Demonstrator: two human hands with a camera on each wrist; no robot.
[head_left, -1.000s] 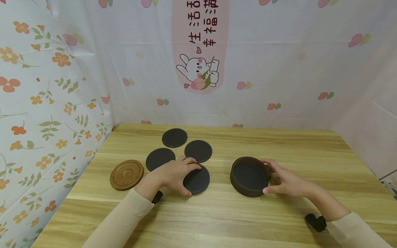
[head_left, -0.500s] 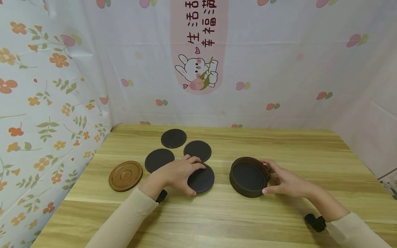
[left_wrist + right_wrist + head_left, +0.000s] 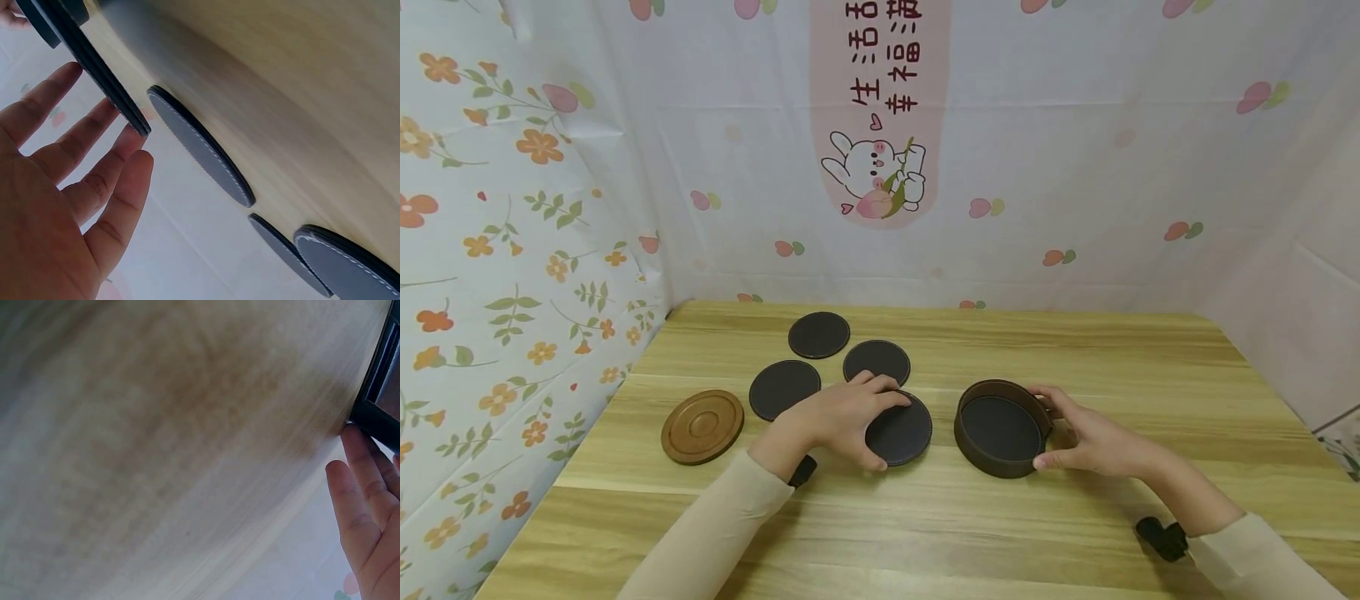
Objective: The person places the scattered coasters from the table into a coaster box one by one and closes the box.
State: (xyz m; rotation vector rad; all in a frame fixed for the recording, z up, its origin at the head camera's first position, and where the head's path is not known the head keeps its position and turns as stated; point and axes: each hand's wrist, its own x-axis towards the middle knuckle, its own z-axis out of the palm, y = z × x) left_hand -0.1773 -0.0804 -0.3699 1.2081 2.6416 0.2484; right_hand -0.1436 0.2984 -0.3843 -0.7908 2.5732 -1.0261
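Observation:
My left hand (image 3: pixel 842 421) grips a round black coaster (image 3: pixel 904 435) by its edges, thumb at the near side and fingers at the far side. In the left wrist view this coaster (image 3: pixel 94 72) shows edge-on, raised off the table. To its right stands a round, dark brown coaster holder (image 3: pixel 981 450) with a low wall and a black floor inside. My right hand (image 3: pixel 1097 442) holds the holder's right side between thumb and fingers. In the right wrist view only a corner of the holder (image 3: pixel 378 425) shows beside the fingers.
Three more black coasters lie at the left back: a far one (image 3: pixel 818 335), one (image 3: pixel 782 390) behind my left wrist, and one (image 3: pixel 876 360) just beyond my left fingers. A brown wooden disc (image 3: pixel 702 427) with a ringed centre lies farthest left. Patterned cloth (image 3: pixel 1037 167) hangs behind the table (image 3: pixel 925 533).
My left hand has moved right with the coaster, bringing it closer to the holder. The right hand and holder have stayed in place.

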